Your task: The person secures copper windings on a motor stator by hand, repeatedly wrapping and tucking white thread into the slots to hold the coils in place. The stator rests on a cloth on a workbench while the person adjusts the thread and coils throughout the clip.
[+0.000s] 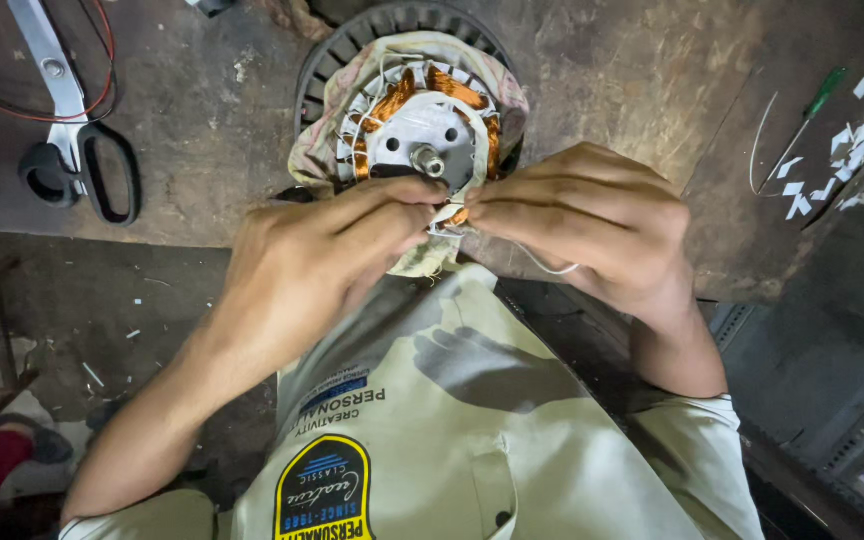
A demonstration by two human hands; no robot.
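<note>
The round fan-motor stator with copper-orange wire coils and a grey metal centre plate (422, 130) sits at the near edge of the dark, scuffed wooden workbench (202, 130), on a pale, frayed cloth (317, 150), with a black slotted metal ring (352, 40) showing behind it; a short threaded shaft (428, 160) stands up from the middle of the plate; the left hand (317, 265) and the right hand (582, 225) meet at the stator's near rim, fingertips pinched narrow on a small white bit of insulation or thread (444, 218) at the winding, the two hands almost touching; a thin white thread (547, 265) loops under the right hand

By its looks the stator is heavy and rigid in its iron core, so it should stay put on the cloth; the copper coils look delicate, their enamel easy to scratch and the fine lead wires easy to snap; the safest hold is probably the outer core or the centre plate, never the windings; the white piece looks light, limp and slippery, calling for a fingertip pinch

The bench edge runs just under the hands, right against the person's cream shirt (472, 420), so there is little room towards the body; open bench lies to the left, up to the black-handled steel scissors (77, 140) and a red wire loop (102, 70); to the right it is free as far as the green-handled screwdriver (814, 108) and white paper scraps (832, 170)
</note>
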